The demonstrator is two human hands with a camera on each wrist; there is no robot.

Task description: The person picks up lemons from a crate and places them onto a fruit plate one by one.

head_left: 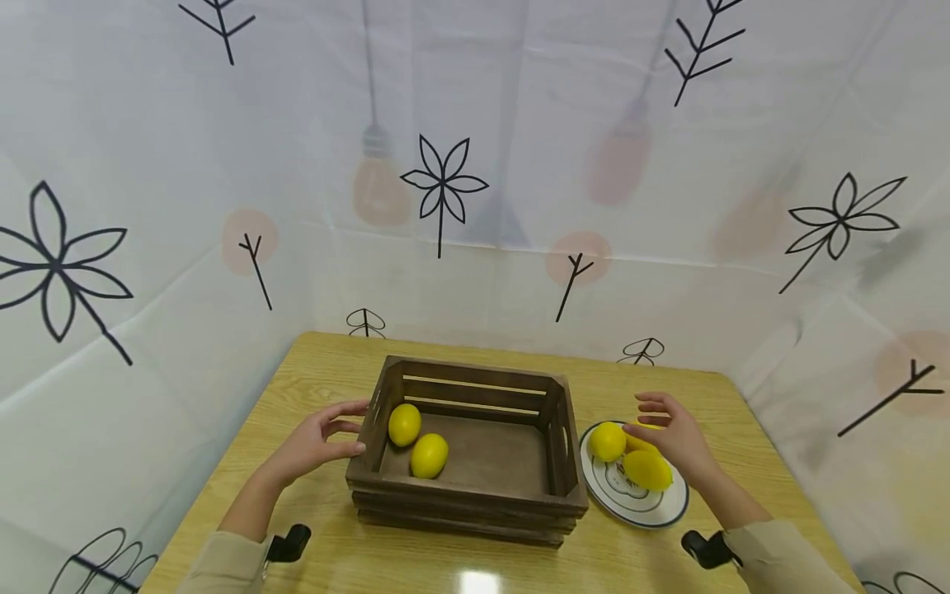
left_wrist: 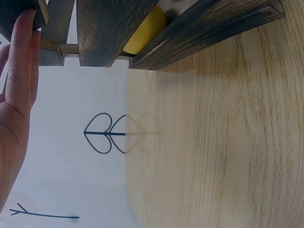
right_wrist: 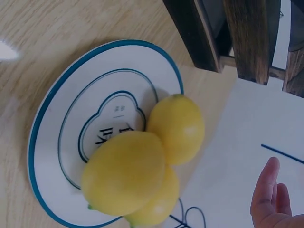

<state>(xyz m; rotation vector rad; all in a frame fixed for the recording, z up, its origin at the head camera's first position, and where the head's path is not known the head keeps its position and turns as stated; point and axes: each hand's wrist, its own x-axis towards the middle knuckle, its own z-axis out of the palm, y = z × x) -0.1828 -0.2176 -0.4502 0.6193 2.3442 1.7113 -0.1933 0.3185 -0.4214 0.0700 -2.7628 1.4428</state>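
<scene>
A dark brown wooden crate [head_left: 467, 505] stands on the table, with one lemon [head_left: 404, 425] at its left wall and another lemon [head_left: 429, 456] just in front of it. My left hand [head_left: 319, 441] is at the crate's left end, its extended fingers against the outside slats. To the right, a white plate [head_left: 627, 510] with a blue rim bears three lemons; two of them [right_wrist: 123, 173] [right_wrist: 178, 128] lie in plain sight, and the third lemon [right_wrist: 159, 202] is partly covered. Over the plate hovers my right hand [head_left: 679, 441], fingers loosely spread and holding nothing.
The light wood table [head_left: 319, 544] ends at a white cloth backdrop [head_left: 475, 280] printed with plants and lamps, which also hangs at both sides. The plate lies close beside the crate's right end. A dark wrist camera [head_left: 708, 549] sits on my right sleeve.
</scene>
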